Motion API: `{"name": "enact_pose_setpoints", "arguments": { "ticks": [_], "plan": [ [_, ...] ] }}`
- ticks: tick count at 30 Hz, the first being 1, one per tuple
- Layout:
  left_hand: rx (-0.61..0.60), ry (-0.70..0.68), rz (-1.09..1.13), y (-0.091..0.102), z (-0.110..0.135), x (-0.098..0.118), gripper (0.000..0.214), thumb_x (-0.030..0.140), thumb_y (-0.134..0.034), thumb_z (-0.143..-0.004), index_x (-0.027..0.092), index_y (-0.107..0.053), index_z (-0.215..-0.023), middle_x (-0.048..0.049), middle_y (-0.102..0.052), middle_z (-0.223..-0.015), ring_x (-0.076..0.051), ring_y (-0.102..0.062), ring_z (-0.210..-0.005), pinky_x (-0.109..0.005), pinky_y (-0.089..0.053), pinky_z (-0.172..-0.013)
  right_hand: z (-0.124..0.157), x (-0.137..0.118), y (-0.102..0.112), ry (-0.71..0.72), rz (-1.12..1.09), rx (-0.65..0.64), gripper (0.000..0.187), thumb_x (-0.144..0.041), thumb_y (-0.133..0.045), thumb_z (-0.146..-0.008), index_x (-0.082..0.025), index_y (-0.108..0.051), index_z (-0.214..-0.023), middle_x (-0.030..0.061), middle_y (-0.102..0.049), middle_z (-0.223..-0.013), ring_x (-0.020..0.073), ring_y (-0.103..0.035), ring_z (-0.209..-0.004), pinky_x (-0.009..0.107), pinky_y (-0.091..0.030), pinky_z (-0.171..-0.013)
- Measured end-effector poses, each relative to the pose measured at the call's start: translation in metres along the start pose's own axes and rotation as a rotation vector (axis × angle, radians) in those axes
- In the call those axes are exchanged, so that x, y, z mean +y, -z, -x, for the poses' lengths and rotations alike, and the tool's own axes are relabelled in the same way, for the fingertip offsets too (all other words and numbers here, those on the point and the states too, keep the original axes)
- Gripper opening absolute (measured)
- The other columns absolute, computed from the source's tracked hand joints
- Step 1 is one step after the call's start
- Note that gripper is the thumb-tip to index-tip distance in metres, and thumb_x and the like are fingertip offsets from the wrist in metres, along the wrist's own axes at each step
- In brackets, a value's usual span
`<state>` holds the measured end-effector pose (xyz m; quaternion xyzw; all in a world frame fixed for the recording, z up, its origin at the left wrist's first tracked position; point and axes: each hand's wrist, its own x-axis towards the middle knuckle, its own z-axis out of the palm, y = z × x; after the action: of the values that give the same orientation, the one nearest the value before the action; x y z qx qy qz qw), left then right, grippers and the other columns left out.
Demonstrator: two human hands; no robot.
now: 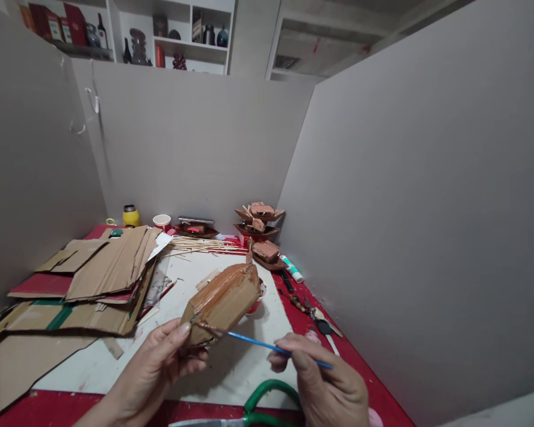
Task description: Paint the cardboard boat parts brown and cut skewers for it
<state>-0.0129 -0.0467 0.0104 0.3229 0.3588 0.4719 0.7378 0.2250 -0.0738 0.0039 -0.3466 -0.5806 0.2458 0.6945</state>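
My left hand (158,365) grips the near end of a brown cardboard boat model (225,299) and holds it tilted above the white work sheet (191,279). My right hand (324,379) pinches a thin blue-handled paintbrush (276,346). The brush tip touches the lower near edge of the boat, by my left thumb. The boat's upper side looks glossy with brown paint.
Flattened cardboard pieces (98,273) are piled at the left. Bamboo skewers (202,244), a yellow jar (130,216), a cup (162,221) and a stack of finished boats (258,228) sit at the back. A glue tube (292,268), tools and green-handled scissors (267,403) lie near. Grey partition walls enclose the table.
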Motion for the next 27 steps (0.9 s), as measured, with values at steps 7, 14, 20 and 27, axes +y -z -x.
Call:
{"name": "enact_pose_setpoints", "arguments": {
  "ticks": [7, 14, 20, 27],
  "plan": [
    [0.006, 0.025, 0.070, -0.004, 0.002, 0.004, 0.035, 0.039, -0.088, -0.072, 0.016, -0.080, -0.096, -0.0082, -0.077, -0.089, -0.018, -0.070, -0.074, -0.028, -0.060, -0.070, -0.010, 0.017, 0.016, -0.054, 0.185, 0.364, 0.015, -0.039, -0.075, -0.089, -0.025, -0.082, -0.089, 0.0011, -0.079, -0.067, 0.0107, -0.074, -0.057, 0.013, -0.060, -0.059],
    [0.037, 0.031, 0.156, -0.006, 0.002, 0.005, 0.034, 0.033, -0.092, -0.067, 0.015, -0.080, -0.093, -0.0096, -0.079, -0.091, -0.019, -0.073, -0.074, -0.029, -0.061, -0.070, -0.003, 0.002, 0.002, 0.070, 0.107, 0.044, 0.012, -0.034, -0.070, -0.093, -0.030, -0.082, -0.094, -0.0009, -0.078, -0.066, 0.0128, -0.073, -0.055, 0.019, -0.061, -0.056],
    [0.097, 0.043, 0.212, -0.002, 0.001, 0.001, 0.035, 0.031, -0.094, -0.064, 0.015, -0.078, -0.091, -0.0099, -0.079, -0.088, -0.021, -0.074, -0.073, -0.030, -0.061, -0.068, -0.008, 0.010, 0.018, 0.040, 0.295, 0.252, 0.016, -0.036, -0.073, -0.090, -0.023, -0.082, -0.088, 0.0015, -0.078, -0.065, 0.0148, -0.074, -0.056, 0.019, -0.061, -0.056],
    [0.130, 0.039, 0.226, 0.001, 0.000, -0.001, 0.034, 0.029, -0.091, -0.069, 0.014, -0.074, -0.094, -0.0126, -0.079, -0.091, -0.023, -0.075, -0.075, -0.033, -0.061, -0.069, -0.014, 0.013, 0.023, 0.045, 0.388, 0.417, 0.021, -0.039, -0.074, -0.089, -0.019, -0.081, -0.087, 0.0037, -0.079, -0.066, 0.0171, -0.075, -0.056, 0.021, -0.061, -0.054]
  ]
}}
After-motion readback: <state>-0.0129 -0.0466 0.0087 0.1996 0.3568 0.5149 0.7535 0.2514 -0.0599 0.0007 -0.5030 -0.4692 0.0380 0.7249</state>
